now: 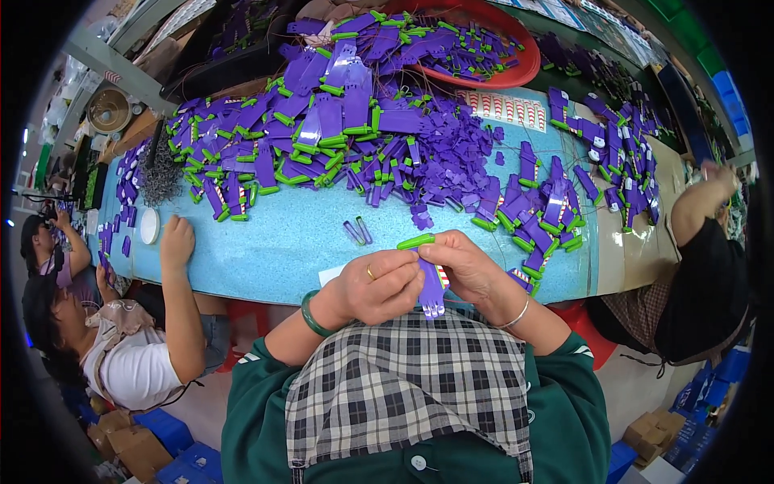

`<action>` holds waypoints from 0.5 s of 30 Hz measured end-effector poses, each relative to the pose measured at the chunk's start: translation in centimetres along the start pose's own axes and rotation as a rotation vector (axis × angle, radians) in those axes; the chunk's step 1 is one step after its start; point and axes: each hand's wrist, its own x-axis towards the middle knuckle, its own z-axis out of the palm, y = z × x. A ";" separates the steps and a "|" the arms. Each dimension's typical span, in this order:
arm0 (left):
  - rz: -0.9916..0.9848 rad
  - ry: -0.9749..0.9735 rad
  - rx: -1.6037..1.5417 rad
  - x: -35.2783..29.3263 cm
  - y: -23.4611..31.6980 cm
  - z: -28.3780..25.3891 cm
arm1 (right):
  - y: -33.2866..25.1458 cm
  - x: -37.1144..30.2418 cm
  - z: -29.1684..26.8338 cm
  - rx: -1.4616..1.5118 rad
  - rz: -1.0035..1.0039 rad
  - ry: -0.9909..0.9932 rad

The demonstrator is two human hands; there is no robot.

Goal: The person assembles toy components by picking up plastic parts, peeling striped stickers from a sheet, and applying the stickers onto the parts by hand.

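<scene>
A flat purple plastic strip with a glossy green plastic cap (pixel 430 278) looks smooth in the left hand (pixel 379 284) and right hand (pixel 466 266). Beyond it, the speckled light-blue tabletop (pixel 274 242) shines faintly under a heap of matching purple plastic pieces (pixel 347 137). Nearer, a checked woven cloth apron (pixel 403 387) looks soft and matt.

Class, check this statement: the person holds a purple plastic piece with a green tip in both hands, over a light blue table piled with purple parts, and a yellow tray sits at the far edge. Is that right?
Not quite. The tray at the far edge is red, not yellow, as the head view shows. The rest holds: the left hand and right hand hold a purple piece with a green tip, over the light blue table piled with purple parts.
</scene>
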 end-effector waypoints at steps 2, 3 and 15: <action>-0.045 -0.020 0.018 -0.4 0.2 0.1 | 0.4 -0.4 -0.2 -0.035 0.009 -0.036; -0.068 -0.032 0.021 -0.5 0.3 0.1 | 0.2 -1.0 0.0 -0.102 0.092 0.032; -0.778 0.055 -0.475 -0.2 0.5 2.4 | -0.1 -2.2 -1.5 -1.008 -0.773 0.295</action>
